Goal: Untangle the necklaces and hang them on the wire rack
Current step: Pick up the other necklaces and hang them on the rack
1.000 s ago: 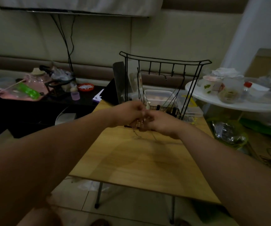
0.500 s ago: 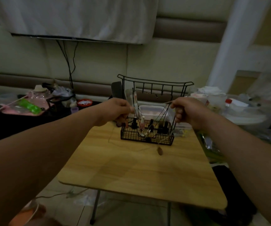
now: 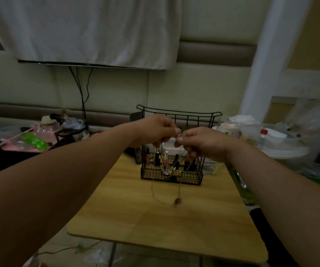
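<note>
While small bottles (image 3: 176, 163) crowd the wire rack (image 3: 180, 113) basket on the tabletop (image 3: 165, 224), my hands block its hooks. Left hand (image 3: 154, 132) and right hand (image 3: 205, 145) nearly meet, fingers (image 3: 178, 130) curled, pinching the necklace (image 3: 176, 201). It hangs down in front of the rack, with the pendant low over the tabletop; can't tell if it touches.

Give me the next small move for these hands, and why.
Probably carry the chain forward and slip it over a hook of the wire rack: the left hand and right hand pinch it just before the hook row, and its pendant hangs free over the table.
</note>
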A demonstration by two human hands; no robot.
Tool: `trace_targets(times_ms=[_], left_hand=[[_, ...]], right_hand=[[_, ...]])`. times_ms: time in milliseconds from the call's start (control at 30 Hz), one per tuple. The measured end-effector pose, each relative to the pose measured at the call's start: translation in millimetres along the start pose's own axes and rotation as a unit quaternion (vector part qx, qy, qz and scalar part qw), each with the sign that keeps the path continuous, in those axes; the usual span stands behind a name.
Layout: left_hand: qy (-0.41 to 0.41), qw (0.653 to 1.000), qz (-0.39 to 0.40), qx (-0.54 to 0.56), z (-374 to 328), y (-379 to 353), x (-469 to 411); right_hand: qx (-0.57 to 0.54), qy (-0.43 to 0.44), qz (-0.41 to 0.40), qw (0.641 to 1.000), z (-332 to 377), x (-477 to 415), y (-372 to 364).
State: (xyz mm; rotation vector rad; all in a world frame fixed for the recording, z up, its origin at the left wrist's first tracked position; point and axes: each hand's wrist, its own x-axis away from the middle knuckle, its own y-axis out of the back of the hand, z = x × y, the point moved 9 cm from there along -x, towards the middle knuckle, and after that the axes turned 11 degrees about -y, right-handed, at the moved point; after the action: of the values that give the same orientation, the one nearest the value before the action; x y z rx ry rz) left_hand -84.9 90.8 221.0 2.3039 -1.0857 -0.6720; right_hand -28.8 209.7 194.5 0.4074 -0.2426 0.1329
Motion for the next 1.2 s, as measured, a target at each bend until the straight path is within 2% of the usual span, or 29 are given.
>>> trace_targets(times_ms=[167,300,467,667,967,1200], left_hand=[[0.044,0.999,-0.004,-0.011,34.3,18.0,12.8],[0.050,0.996,-0.076,-0.001,47.7,46.4,17.2],[0.048,0.984,-0.169,-0.030,59.8,78.9,7.9],[0.041,0.962,-0.255,-0.090,73.4,94.6,-8.2],[0.046,0.945,-0.272,-0.177,92.9,85.0,-20.1],[0.047,0.942,-0.256,-0.214,104.2,77.6,-24.0]], right_hand=[[-0.030,0.008,-0.123,0.992,-15.6,-0.3,44.8],[-0.060,0.021,-0.202,0.977,-20.2,-3.8,78.5],[0.012,0.031,-0.323,0.946,-14.8,-11.6,117.7],[0.061,0.065,-0.420,0.903,-12.2,-18.6,130.7],[0.117,0.041,-0.502,0.856,-36.9,-33.7,130.9],[0.130,0.028,-0.499,0.856,-50.5,-43.3,129.3]])
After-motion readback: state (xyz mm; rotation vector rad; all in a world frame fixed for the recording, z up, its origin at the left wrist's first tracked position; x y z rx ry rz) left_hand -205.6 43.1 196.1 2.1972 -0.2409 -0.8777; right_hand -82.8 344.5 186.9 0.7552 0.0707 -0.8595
